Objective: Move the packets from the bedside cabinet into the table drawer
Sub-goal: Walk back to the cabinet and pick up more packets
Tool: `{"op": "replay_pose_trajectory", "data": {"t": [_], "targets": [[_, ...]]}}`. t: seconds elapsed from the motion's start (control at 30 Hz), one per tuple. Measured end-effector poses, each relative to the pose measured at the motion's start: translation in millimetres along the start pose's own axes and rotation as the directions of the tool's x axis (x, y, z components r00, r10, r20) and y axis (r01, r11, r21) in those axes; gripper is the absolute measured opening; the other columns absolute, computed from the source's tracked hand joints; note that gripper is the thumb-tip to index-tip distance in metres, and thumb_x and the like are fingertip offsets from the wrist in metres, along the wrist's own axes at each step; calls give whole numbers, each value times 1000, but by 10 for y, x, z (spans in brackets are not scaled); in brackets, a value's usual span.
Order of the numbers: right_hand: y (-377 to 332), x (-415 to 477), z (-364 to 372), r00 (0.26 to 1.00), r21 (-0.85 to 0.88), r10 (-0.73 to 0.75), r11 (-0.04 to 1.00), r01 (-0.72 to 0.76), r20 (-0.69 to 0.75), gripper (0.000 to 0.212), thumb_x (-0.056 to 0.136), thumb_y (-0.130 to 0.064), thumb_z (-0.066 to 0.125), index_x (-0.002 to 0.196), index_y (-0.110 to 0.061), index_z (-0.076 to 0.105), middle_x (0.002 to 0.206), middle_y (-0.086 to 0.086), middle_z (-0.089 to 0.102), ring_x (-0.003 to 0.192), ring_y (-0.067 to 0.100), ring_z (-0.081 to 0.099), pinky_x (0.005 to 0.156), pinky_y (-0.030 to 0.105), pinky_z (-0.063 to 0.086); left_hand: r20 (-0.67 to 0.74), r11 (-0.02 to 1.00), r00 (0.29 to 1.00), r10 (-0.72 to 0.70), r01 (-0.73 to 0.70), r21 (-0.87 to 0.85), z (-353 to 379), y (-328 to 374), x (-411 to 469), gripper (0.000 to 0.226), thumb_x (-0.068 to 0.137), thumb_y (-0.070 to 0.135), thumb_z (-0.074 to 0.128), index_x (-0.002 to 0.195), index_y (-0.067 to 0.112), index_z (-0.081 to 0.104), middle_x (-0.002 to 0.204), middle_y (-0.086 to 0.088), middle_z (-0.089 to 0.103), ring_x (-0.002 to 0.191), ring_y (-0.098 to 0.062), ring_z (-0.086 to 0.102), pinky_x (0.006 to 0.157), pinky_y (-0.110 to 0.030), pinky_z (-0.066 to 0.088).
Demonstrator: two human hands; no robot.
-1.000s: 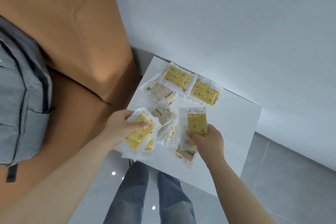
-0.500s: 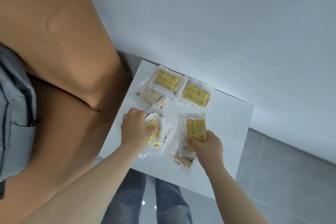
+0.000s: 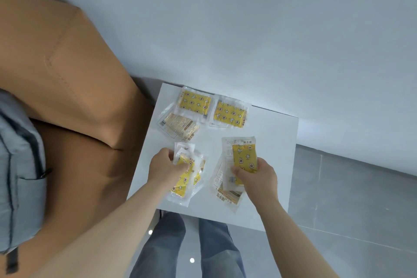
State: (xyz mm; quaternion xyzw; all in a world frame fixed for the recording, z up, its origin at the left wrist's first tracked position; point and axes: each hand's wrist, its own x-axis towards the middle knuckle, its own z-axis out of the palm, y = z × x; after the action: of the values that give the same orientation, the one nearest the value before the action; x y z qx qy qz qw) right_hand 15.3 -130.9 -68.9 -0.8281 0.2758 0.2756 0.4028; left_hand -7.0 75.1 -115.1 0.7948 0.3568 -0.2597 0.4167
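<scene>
I see yellow star packets [image 3: 195, 102] on the white cabinet [image 3: 275, 133]: three lie flat at the back, two bunches in front.

A grey backpack [image 3: 20, 165] sits on tan leather upholstery [image 3: 67, 97], beside a pale wall [image 3: 248, 18] and grey floor tiles [image 3: 349, 210].

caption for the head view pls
Left hand and right hand each grip yellow star-printed plastic packets on the white bedside cabinet
</scene>
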Motion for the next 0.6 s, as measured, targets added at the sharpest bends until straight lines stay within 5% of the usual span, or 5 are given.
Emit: {"op": "replay_pose_trajectory", "data": {"t": [0.1,0.27,0.43,0.6], "targets": [[-63,-158,-89,1000,45,5,999,-4,-31,19,80,-24,73,96,-21,63,89,-9,67,79,7,62,57,19,43,34,999,999,5,-3,-48,-143,70,-122,36,80,20,72,104,14,45,90,1,56,75,-12,56,54,-23,44],[-151,-512,-298,994,137,13,991,1,-105,17,79,-22,74,92,-21,63,87,-7,68,79,10,63,58,22,45,128,924,990,-56,100,-370,-466,146,-363,39,76,16,75,109,10,55,97,-8,69,81,-24,70,67,-41,60],[-249,-1019,-672,977,222,8,974,40,-214,15,79,-21,75,89,-20,64,84,-7,70,75,10,65,57,23,46,285,849,946,155,19,-528,-772,519,-818,35,83,11,70,117,13,58,104,-12,72,90,-32,71,78,-56,56],[-346,-1638,-1219,938,266,-34,955,132,-345,14,79,-18,75,87,-22,64,80,-8,69,70,6,65,50,17,43,236,853,914,330,-181,-490,-941,1053,-1390,42,79,12,74,115,19,55,104,-5,71,88,-26,72,75,-53,58]]}}
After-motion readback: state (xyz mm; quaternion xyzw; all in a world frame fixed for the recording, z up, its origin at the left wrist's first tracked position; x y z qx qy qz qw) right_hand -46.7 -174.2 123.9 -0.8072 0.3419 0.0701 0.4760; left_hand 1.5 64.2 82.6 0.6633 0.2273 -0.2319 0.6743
